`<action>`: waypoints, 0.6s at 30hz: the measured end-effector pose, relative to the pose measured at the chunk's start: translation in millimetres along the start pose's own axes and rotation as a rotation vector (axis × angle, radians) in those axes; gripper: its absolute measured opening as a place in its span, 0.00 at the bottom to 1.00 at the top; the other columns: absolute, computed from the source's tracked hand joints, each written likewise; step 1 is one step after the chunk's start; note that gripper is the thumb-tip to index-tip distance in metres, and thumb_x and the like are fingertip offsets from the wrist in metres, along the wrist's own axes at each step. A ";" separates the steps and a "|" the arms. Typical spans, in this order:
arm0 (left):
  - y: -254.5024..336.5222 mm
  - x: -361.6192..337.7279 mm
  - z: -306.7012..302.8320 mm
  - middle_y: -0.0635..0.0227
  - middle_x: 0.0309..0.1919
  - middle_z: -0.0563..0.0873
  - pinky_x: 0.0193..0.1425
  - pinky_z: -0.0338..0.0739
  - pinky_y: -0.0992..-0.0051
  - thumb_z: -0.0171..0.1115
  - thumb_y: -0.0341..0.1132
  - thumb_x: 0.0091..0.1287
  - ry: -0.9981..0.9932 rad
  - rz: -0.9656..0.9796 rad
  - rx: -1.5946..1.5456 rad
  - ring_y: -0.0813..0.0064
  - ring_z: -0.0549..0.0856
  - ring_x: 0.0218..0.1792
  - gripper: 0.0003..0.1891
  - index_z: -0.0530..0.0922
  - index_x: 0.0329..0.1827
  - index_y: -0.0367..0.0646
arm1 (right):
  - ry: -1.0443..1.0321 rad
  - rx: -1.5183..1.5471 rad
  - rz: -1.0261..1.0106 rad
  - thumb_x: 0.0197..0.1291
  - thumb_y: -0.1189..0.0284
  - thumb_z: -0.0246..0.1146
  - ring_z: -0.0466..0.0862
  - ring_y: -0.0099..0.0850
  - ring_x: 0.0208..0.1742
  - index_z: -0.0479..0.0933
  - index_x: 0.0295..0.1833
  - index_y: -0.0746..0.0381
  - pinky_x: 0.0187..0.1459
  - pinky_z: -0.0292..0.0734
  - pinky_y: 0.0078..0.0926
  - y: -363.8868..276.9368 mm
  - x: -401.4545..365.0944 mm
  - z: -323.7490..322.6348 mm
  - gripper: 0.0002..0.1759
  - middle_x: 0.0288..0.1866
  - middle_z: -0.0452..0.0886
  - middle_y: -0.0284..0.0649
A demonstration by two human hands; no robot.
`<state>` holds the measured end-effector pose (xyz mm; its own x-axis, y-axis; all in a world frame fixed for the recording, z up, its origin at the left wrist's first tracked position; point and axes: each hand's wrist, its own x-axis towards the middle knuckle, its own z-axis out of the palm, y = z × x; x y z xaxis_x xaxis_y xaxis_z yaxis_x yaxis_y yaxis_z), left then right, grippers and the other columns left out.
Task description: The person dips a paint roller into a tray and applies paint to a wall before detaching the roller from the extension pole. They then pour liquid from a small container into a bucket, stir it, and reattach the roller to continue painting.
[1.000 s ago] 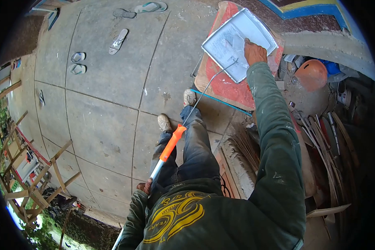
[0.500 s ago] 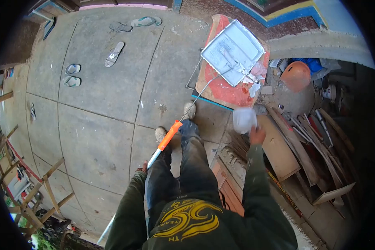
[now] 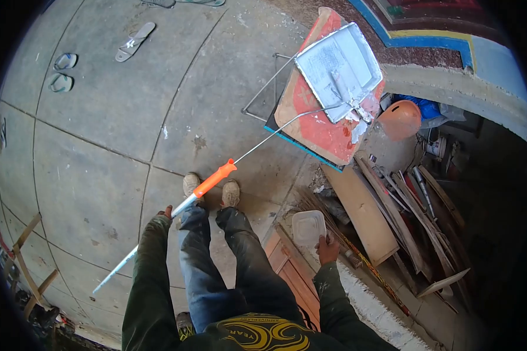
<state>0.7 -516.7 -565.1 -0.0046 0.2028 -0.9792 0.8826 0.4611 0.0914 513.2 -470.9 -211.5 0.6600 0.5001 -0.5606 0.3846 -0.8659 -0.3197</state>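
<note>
I now have the right hand [image 3: 328, 250], gripping the square translucent plastic tub [image 3: 308, 226], lowered to the near right, freeing the far-right white rectangular tray [image 3: 358, 52], while the left hand [image 3: 165, 213] grips the orange-handled white pole [image 3: 184, 206].

We're on what looks like a home's concrete patio [image 3: 99, 117] — sandals [image 3: 136, 42] scattered about! Half work site, too: paint tray [image 3: 360, 61] out, planks [image 3: 366, 219] heaped nearby.

Concrete floor [image 3: 99, 140], jointed. Far left: pair of flip-flops [image 3: 60, 83], grey sandal [image 3: 133, 45] right of them. Far right: blue-and-yellow wall trim [image 3: 427, 42]; below it an orange tub [image 3: 401, 120] beside blue plastic [image 3: 424, 108]. Right: loose boards [image 3: 366, 216], piled, wide one nearest the middle. Near left: rough timber frame [image 3: 27, 238], partly cut off. Near middle: reddish wood panel [image 3: 290, 278].
</note>
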 end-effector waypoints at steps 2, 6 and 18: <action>3.3 0.4 -9.6 0.44 0.47 0.78 0.52 0.73 0.54 0.52 0.48 0.63 0.078 0.104 0.072 0.45 0.80 0.46 0.26 0.61 0.65 0.64 | -0.013 -0.004 -0.059 0.61 0.73 0.55 0.72 0.20 0.16 0.75 0.49 0.70 0.18 0.67 0.22 10.7 9.0 9.4 0.14 0.20 0.76 0.36; 6.4 24.4 -3.3 0.48 0.47 0.78 0.51 0.73 0.54 0.56 0.44 0.60 0.175 0.140 0.071 0.46 0.80 0.47 0.26 0.64 0.63 0.63 | -0.066 0.058 -0.078 0.61 0.73 0.55 0.71 0.19 0.16 0.74 0.49 0.70 0.18 0.65 0.21 27.4 8.6 21.0 0.14 0.21 0.76 0.36; 0.1 63.9 5.4 0.57 0.49 0.81 0.56 0.71 0.57 0.37 0.62 0.66 0.420 -0.123 -0.073 0.52 0.79 0.50 0.26 0.76 0.54 0.60 | -0.041 0.037 -0.019 0.61 0.72 0.58 0.71 0.20 0.20 0.74 0.48 0.71 0.20 0.65 0.24 41.2 2.7 20.9 0.14 0.22 0.73 0.35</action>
<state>3.1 -508.3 -628.7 -0.3115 0.4691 -0.8263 0.8281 0.5606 0.0061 517.4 -505.3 -242.1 0.6257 0.5165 -0.5846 0.3722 -0.8563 -0.3582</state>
